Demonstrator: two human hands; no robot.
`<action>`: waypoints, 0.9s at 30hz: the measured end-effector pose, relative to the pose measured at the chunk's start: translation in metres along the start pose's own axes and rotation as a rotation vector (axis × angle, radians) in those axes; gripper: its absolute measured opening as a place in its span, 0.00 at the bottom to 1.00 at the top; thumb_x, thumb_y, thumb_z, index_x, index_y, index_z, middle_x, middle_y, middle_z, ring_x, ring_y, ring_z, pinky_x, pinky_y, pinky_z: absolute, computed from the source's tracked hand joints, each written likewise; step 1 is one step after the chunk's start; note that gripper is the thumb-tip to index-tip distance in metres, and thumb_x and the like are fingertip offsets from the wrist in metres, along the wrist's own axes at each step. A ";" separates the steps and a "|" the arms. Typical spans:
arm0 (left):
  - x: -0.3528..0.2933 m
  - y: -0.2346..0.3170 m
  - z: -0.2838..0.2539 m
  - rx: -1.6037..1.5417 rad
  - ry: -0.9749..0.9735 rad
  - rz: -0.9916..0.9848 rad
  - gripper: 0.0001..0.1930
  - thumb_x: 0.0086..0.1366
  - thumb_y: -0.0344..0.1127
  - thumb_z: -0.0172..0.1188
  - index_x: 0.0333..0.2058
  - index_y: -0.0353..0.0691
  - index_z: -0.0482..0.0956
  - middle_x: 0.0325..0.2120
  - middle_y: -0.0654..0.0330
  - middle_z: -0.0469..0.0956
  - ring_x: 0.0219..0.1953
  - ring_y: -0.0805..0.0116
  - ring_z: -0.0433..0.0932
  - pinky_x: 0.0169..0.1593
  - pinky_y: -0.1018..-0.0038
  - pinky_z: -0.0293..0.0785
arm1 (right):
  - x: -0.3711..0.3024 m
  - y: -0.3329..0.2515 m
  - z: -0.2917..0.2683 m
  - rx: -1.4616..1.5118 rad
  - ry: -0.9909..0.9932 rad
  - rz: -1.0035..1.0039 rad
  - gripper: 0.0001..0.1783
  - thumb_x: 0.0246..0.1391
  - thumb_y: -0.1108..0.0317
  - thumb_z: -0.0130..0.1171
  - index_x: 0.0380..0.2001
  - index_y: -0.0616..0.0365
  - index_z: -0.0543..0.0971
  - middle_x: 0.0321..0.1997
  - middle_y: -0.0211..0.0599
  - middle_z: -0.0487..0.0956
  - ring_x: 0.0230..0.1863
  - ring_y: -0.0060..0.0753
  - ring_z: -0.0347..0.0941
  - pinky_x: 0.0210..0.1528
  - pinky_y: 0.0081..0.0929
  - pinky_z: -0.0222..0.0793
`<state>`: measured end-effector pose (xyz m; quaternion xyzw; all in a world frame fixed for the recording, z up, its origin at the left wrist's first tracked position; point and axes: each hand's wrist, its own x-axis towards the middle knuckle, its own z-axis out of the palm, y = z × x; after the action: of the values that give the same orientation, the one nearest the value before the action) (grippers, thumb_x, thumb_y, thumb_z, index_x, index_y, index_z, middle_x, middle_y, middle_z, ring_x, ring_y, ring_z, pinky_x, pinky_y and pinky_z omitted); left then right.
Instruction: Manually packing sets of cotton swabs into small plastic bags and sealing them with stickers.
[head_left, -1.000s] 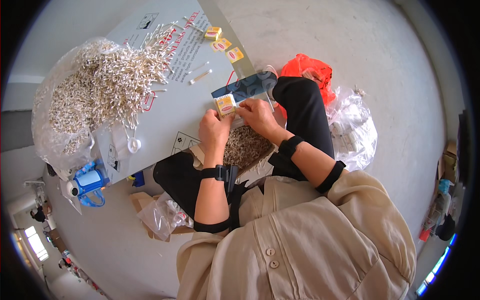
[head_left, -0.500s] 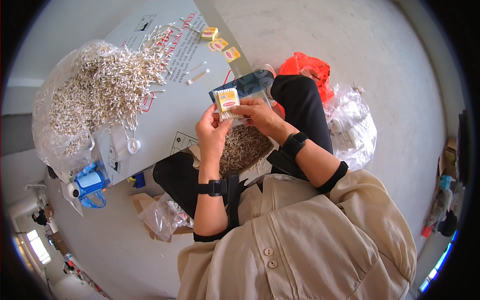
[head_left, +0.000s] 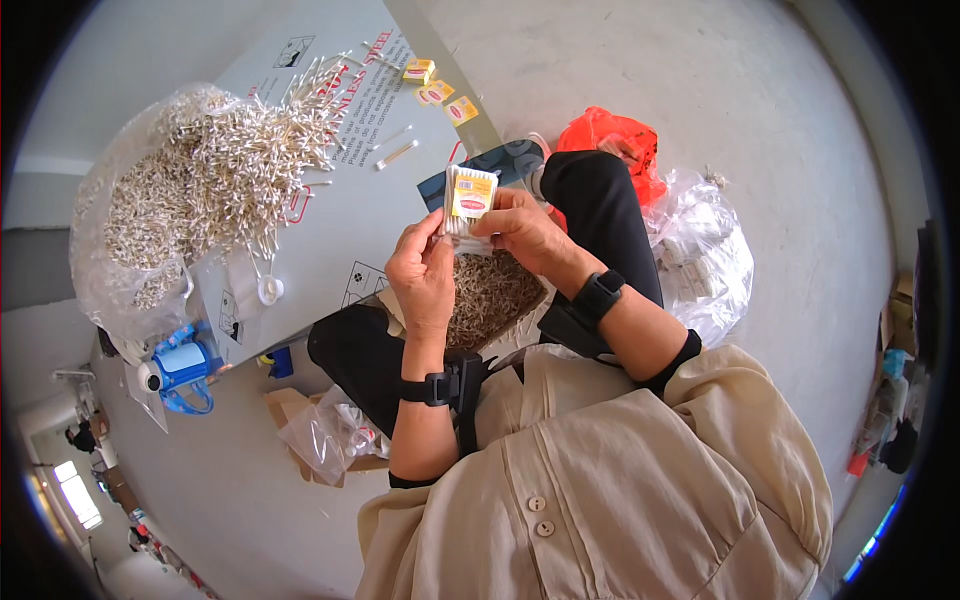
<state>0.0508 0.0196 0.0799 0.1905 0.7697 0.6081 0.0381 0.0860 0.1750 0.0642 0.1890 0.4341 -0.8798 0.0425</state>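
Between my hands is a small clear bag of cotton swabs (head_left: 472, 195) with a yellow and white label card, the white tips showing along its top edge. My left hand (head_left: 421, 275) pinches the lower left of the bag. My right hand (head_left: 535, 235) grips its lower right side, thumb across the front. Below the hands, between my legs, sits a cardboard box of thin brownish sticks (head_left: 488, 300). To the left, a large heap of loose cotton swabs (head_left: 220, 185) spills from a clear plastic bag (head_left: 88, 235) onto the table (head_left: 290, 280).
Several yellow label cards (head_left: 436, 92) and a few loose swabs (head_left: 397, 154) lie on the table. A small round white container (head_left: 270, 290) is near its front edge, beside a blue bottle (head_left: 182, 365). On the floor are a red bag (head_left: 620, 145), a clear bag (head_left: 705, 260) and an open carton (head_left: 290, 405).
The swab bag has moved slightly right and up and stands more upright, showing more of its contents below the label. Both hands have shifted slightly with it, still holding it.
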 end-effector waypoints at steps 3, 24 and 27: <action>-0.002 0.011 0.002 -0.030 0.028 -0.047 0.12 0.60 0.20 0.57 0.43 0.30 0.80 0.31 0.61 0.79 0.27 0.77 0.76 0.31 0.80 0.73 | -0.005 -0.006 0.006 0.028 -0.015 -0.027 0.17 0.42 0.78 0.59 0.40 0.62 0.78 0.35 0.33 0.80 0.34 0.23 0.76 0.31 0.19 0.69; -0.002 0.040 -0.020 -0.231 0.005 -0.116 0.05 0.64 0.28 0.59 0.29 0.34 0.76 0.21 0.64 0.74 0.19 0.80 0.68 0.23 0.84 0.64 | -0.017 -0.033 0.002 0.013 -0.149 -0.123 0.29 0.51 0.76 0.62 0.59 0.59 0.70 0.44 0.33 0.79 0.43 0.24 0.78 0.41 0.25 0.78; -0.005 0.051 -0.015 -0.329 0.072 -0.156 0.05 0.63 0.28 0.59 0.29 0.34 0.75 0.21 0.63 0.74 0.19 0.80 0.68 0.22 0.83 0.63 | -0.019 -0.033 0.002 0.154 -0.137 -0.110 0.30 0.47 0.77 0.66 0.56 0.56 0.73 0.41 0.32 0.80 0.38 0.21 0.78 0.31 0.19 0.75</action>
<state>0.0636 0.0142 0.1318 0.0997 0.6731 0.7275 0.0881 0.0957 0.1921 0.0968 0.1070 0.3710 -0.9224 0.0093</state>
